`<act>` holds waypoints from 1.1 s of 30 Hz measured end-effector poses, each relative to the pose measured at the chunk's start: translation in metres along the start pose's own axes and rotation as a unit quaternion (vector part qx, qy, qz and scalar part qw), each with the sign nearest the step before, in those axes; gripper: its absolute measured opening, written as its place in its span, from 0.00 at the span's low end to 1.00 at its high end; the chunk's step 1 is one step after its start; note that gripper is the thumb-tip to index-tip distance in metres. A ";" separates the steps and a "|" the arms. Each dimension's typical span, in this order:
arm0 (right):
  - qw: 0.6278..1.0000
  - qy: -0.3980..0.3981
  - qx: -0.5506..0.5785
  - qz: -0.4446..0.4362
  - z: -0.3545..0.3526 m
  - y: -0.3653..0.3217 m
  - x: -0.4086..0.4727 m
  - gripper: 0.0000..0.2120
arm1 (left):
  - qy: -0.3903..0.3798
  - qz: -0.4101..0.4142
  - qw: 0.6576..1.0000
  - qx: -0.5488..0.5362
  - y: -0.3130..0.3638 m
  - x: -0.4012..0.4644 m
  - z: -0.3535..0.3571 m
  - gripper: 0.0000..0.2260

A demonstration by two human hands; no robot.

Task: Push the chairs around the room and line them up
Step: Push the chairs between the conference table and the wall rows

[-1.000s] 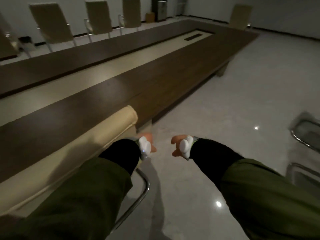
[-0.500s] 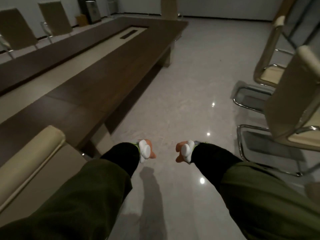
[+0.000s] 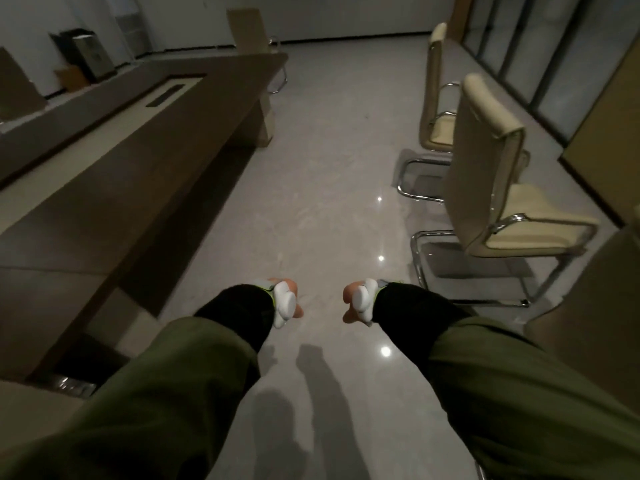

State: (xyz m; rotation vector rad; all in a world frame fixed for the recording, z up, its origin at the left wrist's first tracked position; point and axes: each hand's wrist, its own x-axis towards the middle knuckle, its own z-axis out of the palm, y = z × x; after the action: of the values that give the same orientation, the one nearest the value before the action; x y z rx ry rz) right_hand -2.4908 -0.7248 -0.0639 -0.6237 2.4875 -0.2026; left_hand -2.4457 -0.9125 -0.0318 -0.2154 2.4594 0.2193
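Two cream chairs with chrome sled frames stand on the right, side-on to me: the nearer chair and a farther chair behind it. My left hand and my right hand hang in front of me over the bare floor, each with a white device strapped on its back. Their fingers are loosely curled and hold nothing. Neither hand touches a chair; the nearer chair is about an arm's length to the right of my right hand. Part of another chair's back shows at the bottom left.
A long dark wooden conference table runs along the left. One chair stands at its far end. A tan chair back rises at the right edge. A glass partition lines the right wall. Glossy floor stretches ahead.
My view has swung right, away from the table. The chair at my left hand has slipped to the bottom left corner, and the two chairs on the right have come closer into view.
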 end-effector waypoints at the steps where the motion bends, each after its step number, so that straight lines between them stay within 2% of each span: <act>1: 1.000 0.005 0.004 0.007 -0.003 0.015 -0.003 0.24 | 0.023 -0.002 0.999 0.035 0.014 0.006 0.001 0.17; 7: 0.996 0.023 0.042 0.071 -0.015 0.094 -0.034 0.25 | 0.033 0.053 0.993 0.103 0.103 0.032 -0.008 0.17; 11: 0.988 0.038 0.083 0.127 -0.016 0.147 -0.067 0.26 | -0.016 0.121 0.988 0.097 0.168 0.055 -0.012 0.16; 15: 0.975 0.045 0.115 0.183 -0.012 0.194 -0.095 0.27 | 0.032 0.162 0.975 0.147 0.229 0.065 -0.008 0.16; 19: 0.954 0.067 0.144 0.253 -0.003 0.235 -0.125 0.26 | 0.017 0.215 0.963 0.164 0.288 0.076 -0.001 0.16; 26: 0.902 0.070 0.207 0.373 0.019 0.292 -0.171 0.25 | -0.020 0.319 0.918 0.237 0.392 0.096 0.016 0.15; 29: 0.882 0.077 0.233 0.403 0.016 0.304 -0.184 0.25 | -0.019 0.363 0.894 0.260 0.424 0.103 0.016 0.06; 33: 0.857 0.098 0.248 0.441 0.007 0.313 -0.192 0.23 | 0.001 0.417 0.872 0.256 0.462 0.110 0.008 0.11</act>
State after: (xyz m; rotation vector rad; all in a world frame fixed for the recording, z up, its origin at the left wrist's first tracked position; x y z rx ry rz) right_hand -2.4675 -0.3580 -0.0613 0.7840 2.4800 -0.5316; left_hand -2.6219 -0.4722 -0.0589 1.0870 2.3564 -0.0856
